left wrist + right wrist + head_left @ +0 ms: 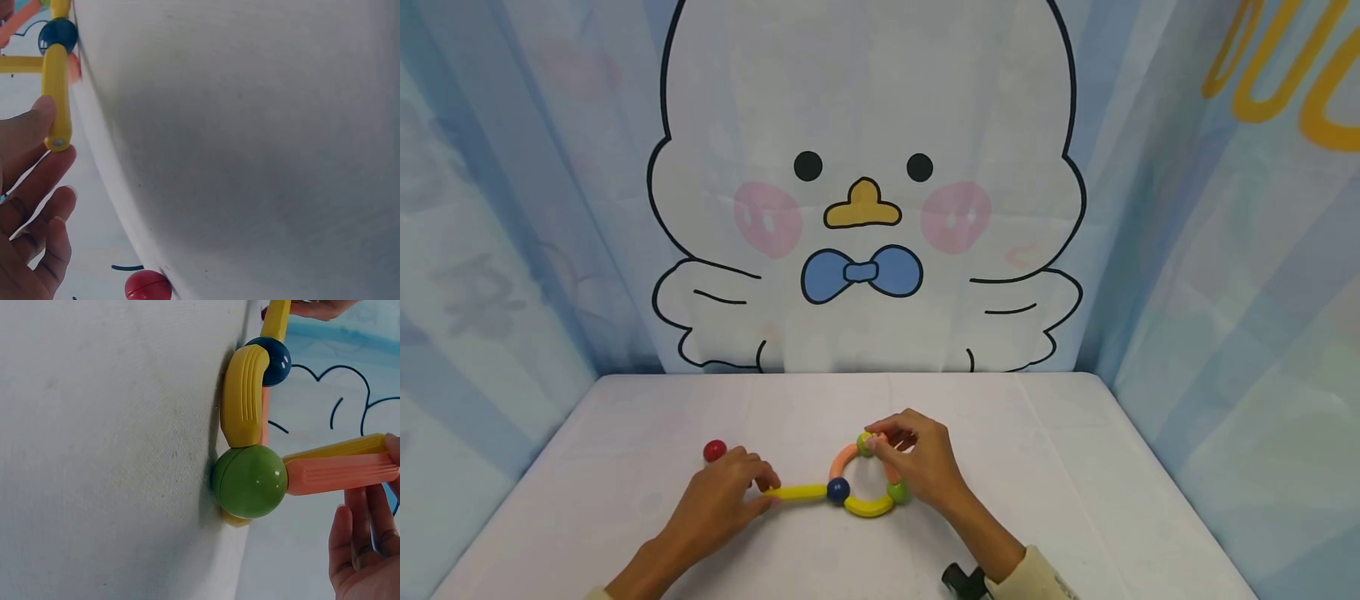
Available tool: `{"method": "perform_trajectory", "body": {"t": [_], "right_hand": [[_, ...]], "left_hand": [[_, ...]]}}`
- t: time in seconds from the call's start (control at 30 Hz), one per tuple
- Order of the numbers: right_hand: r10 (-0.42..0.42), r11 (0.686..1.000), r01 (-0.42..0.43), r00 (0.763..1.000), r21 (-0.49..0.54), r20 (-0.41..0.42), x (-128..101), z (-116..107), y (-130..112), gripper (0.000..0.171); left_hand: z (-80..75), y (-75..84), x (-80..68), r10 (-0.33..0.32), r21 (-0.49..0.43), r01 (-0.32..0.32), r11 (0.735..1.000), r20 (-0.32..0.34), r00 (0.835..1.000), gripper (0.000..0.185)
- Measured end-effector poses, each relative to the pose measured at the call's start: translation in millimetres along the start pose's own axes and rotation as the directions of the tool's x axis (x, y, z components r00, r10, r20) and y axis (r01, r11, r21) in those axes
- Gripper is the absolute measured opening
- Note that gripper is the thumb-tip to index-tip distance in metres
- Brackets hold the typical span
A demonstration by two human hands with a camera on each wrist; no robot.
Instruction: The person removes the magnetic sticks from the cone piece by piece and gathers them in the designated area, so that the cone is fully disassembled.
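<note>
A toy of rods and balls lies on the white table [1075, 467]. A straight yellow rod [796, 492] meets a blue ball [838, 490], which starts a ring: a curved yellow rod [868, 506], a green ball [898, 492], an orange arc [844, 459] and a top green ball [865, 444]. My left hand [769, 487] pinches the straight rod's free end [57, 134] with the thumb [28, 128] on its side. My right hand [880, 442] curls over the ring's right side and holds the orange rod [340, 475] by the green ball [250, 481], fingertips at the top ball.
A loose red ball [715, 451] [147, 286] sits on the table just behind my left hand. A curtain printed with a cartoon chick [865, 208] hangs behind the table, and blue curtains close in both sides. A black device [962, 581] sits on my right wrist.
</note>
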State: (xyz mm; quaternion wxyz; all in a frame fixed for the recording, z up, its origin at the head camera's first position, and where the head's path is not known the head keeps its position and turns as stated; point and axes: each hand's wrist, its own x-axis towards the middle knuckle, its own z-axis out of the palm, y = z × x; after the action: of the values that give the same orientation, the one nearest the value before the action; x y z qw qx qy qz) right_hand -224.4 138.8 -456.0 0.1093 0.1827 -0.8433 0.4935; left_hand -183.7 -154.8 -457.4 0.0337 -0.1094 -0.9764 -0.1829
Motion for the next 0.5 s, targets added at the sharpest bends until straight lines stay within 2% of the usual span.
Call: {"method": "perform_trajectory", "body": {"t": [0.3,0.4,0.5], "right_hand": [[0.012,1.000,-0.012,1.000,0.002,0.010,-0.7,-0.2,-0.1,0.013],[-0.005,1.000,0.005,1.000,0.003,0.006,-0.6,-0.7,0.8,0.012],[-0.032,0.999,0.032,0.999,0.002,0.001,-0.9,-0.6,1.0,0.012]], "left_hand": [[6.9,-2.9,4.8,-0.036,-0.003,0.037,0.999,0.110,0.993,0.019],[7.6,-1.8,6.1,-0.031,0.005,0.031,1.000,0.118,0.992,0.020],[6.5,1.4,5.5,-0.015,0.003,0.015,1.000,0.100,0.995,0.020]]}}
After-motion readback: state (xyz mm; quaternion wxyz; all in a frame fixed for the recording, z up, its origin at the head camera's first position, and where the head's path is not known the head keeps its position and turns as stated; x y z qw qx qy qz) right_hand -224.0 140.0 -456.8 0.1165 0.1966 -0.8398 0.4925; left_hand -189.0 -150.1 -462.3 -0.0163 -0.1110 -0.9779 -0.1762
